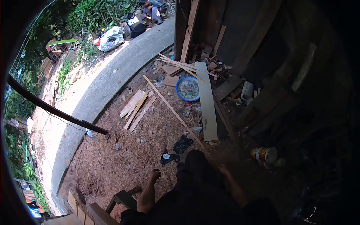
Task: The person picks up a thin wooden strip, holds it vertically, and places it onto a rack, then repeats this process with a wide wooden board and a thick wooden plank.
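Note:
My left hand (pixel 155 174) hangs low in front of my body, its fingers loosely curled, and I see nothing in it. The ground under it is covered in wood shavings. Just beyond that hand lies a small black object with a white label (pixel 167 158), next to a crumpled black plastic bag (pixel 183 144). My right hand (pixel 224 170) is down at my other side in deep shade. Its fingers are too dark and blurred to make out. A long thin wood strip (pixel 172 110) lies on the shavings ahead of my legs.
A wide pale board (pixel 206 108) lies ahead, beside a round blue-rimmed tray (pixel 188 89). Short planks (pixel 135 107) lie left of it. A dark post (pixel 56 110) crosses the left side. Stacked cans (pixel 264 154) stand at right. Two people (pixel 153 9) crouch beyond the concrete kerb (pixel 112 77).

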`<state>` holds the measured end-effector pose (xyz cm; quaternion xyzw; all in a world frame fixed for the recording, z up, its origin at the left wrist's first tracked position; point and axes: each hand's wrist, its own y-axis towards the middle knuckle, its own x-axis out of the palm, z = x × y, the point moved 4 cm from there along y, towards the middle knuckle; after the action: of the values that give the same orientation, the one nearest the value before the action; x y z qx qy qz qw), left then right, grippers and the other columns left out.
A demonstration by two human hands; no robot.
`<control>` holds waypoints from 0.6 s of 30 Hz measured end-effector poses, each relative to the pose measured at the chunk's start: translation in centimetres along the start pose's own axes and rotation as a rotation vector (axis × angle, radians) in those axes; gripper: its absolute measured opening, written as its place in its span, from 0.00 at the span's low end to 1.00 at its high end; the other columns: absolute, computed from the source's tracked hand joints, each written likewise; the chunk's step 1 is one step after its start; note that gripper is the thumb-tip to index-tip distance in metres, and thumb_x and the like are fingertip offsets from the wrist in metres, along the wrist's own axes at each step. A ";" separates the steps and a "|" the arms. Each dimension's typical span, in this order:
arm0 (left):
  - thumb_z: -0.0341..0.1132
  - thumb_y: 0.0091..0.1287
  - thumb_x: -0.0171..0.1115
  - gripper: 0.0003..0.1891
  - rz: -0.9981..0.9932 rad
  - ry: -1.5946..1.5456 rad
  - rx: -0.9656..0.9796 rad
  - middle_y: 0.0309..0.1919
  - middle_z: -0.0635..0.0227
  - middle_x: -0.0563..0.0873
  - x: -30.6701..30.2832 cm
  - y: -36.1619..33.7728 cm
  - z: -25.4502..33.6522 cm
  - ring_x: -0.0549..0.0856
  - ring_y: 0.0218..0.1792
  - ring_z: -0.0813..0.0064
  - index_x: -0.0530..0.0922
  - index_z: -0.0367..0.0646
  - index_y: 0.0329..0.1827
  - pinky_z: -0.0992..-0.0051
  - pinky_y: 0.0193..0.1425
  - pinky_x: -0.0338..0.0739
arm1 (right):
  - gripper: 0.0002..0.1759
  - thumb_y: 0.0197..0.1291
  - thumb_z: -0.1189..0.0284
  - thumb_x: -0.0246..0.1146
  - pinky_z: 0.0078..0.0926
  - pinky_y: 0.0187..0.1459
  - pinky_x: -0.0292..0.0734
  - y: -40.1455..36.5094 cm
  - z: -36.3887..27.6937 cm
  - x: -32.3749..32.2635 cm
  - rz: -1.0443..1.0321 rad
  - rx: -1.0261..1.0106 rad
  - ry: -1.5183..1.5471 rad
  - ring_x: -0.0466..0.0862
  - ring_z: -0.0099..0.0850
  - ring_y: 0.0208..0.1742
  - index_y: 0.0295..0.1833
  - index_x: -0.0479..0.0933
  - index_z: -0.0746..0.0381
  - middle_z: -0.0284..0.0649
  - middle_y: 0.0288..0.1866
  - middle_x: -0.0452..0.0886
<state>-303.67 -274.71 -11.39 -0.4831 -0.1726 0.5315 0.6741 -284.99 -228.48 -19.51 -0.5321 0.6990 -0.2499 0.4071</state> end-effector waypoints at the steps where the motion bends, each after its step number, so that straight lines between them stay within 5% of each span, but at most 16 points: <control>1: 0.34 0.61 0.50 0.15 -0.012 0.033 -0.005 0.30 0.60 0.82 -0.4 1.1 1.4 0.80 0.22 0.73 0.71 0.37 0.48 0.77 0.21 0.72 | 0.11 0.57 0.69 0.54 0.29 0.42 0.71 -2.7 -4.7 0.8 0.007 0.021 0.027 0.75 0.30 0.41 0.42 0.75 0.65 0.43 0.40 0.77; 4: 0.37 0.60 0.53 0.13 -0.161 0.184 0.092 0.27 0.61 0.81 -0.9 4.9 5.4 0.79 0.22 0.74 0.73 0.37 0.44 0.76 0.23 0.73 | 0.14 0.55 0.69 0.56 0.29 0.44 0.72 -4.1 -10.2 2.4 0.151 0.124 0.144 0.76 0.31 0.43 0.46 0.73 0.65 0.45 0.42 0.77; 7: 0.37 0.59 0.54 0.13 -0.245 0.320 0.172 0.26 0.61 0.81 -1.6 9.4 9.5 0.80 0.23 0.74 0.74 0.37 0.43 0.75 0.25 0.73 | 0.14 0.59 0.71 0.47 0.31 0.39 0.73 0.6 -9.5 4.1 0.164 0.128 -0.045 0.78 0.33 0.34 0.45 0.75 0.64 0.47 0.37 0.78; 10: 0.37 0.59 0.54 0.14 -0.222 0.399 0.242 0.26 0.62 0.82 -2.7 12.6 15.8 0.80 0.24 0.74 0.75 0.37 0.43 0.74 0.26 0.74 | 0.16 0.59 0.67 0.50 0.32 0.49 0.71 6.1 -9.2 6.4 -0.099 0.315 0.079 0.74 0.34 0.49 0.49 0.72 0.65 0.45 0.45 0.76; 18: 0.36 0.58 0.54 0.14 -0.312 0.626 0.386 0.25 0.62 0.82 -10.0 24.4 28.0 0.81 0.25 0.73 0.73 0.38 0.44 0.73 0.27 0.75 | 0.10 0.61 0.69 0.51 0.24 0.25 0.72 13.8 -25.8 9.8 0.145 0.098 0.679 0.77 0.27 0.27 0.44 0.72 0.61 0.36 0.31 0.77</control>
<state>-341.71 -271.23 -15.67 -0.4538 0.0729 0.2723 0.8453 -314.93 -235.72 -19.26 -0.3474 0.8177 -0.4165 0.1930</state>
